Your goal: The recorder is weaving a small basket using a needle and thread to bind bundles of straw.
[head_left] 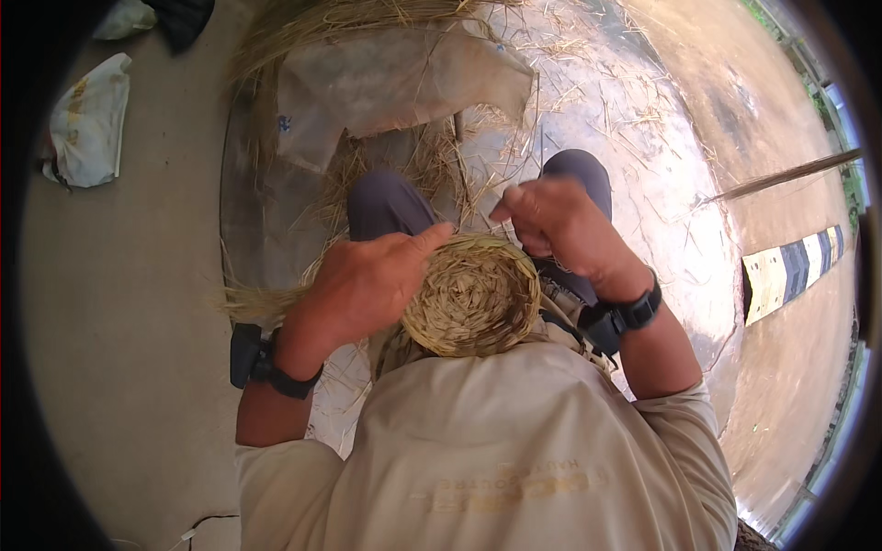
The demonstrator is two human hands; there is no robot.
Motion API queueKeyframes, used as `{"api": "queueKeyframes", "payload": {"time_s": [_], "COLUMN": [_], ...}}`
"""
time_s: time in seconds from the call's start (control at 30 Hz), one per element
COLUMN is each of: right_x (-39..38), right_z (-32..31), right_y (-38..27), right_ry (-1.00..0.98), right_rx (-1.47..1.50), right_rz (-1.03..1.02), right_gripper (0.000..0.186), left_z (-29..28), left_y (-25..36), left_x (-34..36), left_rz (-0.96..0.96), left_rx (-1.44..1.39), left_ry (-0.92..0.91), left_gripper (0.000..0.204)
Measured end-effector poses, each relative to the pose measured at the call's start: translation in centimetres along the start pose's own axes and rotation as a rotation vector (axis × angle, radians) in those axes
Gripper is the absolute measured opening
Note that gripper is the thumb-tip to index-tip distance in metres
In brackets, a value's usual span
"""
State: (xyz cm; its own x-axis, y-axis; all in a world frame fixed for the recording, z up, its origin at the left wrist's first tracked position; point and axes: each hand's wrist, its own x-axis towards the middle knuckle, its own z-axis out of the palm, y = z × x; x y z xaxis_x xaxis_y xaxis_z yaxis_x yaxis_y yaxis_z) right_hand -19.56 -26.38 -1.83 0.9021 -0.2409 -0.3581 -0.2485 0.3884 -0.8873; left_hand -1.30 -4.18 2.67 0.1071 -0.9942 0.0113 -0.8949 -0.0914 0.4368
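A small round woven straw basket [471, 296] rests in my lap, its coiled inside facing up. My left hand [367, 280] is closed on its left edge, with the index finger stretched along the far rim. The other fingers are hidden under the hand. My right hand [560, 220] is raised just beyond the basket's far right rim, over my right knee. Its fingers are curled in and slightly blurred. Whatever they pinch, perhaps a thin strand, is too small to make out.
Loose straw [634, 101] lies scattered over the pale sheet ahead. A bundle of long straw [312, 37] and a translucent plastic sheet [395, 78] lie beyond my knees. At the far left is a white bag [90, 124]; a black-and-white striped block [795, 271] sits at the right.
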Motion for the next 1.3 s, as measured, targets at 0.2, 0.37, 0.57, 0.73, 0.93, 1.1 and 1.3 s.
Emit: {"api": "queueKeyframes", "payload": {"time_s": [0.2, 0.37, 0.57, 0.73, 0.93, 1.1, 1.3], "right_x": [-1.6, -0.6, 2.7, -0.7, -0.9, -2.3, -8.7], "right_z": [0.1, -1.4, 3.5, 10.0, 8.9, 6.9, -1.9], "right_y": [2.2, 1.7, -3.5, -0.2, 3.0, 1.6, -2.3], "right_ry": [0.068, 0.058, 0.064, -0.591, -0.616, -0.5, 0.28], "right_rx": [0.087, 0.43, -0.019, -0.781, -0.603, -0.757, -0.898], "right_rz": [-0.032, -0.119, -0.891, -1.146, -0.83, -0.93, -0.466], "right_gripper": [0.04, 0.035, 0.02, 0.014, 0.015, 0.015, 0.025], "left_z": [1.3, 3.1, 2.5, 2.4, 2.9, 3.5, 4.0], "left_y": [-0.8, -0.5, 0.1, -0.3, -1.5, -1.2, -2.4], "left_x": [-1.1, -1.2, -0.3, -1.0, -1.4, -0.7, -0.8], "left_rz": [-0.105, -0.12, -0.008, -0.033, -0.055, -0.191, -0.322], "left_rx": [-0.193, -0.239, -0.158, -0.203, -0.342, -0.279, -0.362], "left_ry": [0.062, 0.151, 0.149, 0.184, 0.187, 0.175, 0.331], "left_gripper": [0.03, 0.029, 0.027, 0.035, 0.033, 0.025, 0.022]}}
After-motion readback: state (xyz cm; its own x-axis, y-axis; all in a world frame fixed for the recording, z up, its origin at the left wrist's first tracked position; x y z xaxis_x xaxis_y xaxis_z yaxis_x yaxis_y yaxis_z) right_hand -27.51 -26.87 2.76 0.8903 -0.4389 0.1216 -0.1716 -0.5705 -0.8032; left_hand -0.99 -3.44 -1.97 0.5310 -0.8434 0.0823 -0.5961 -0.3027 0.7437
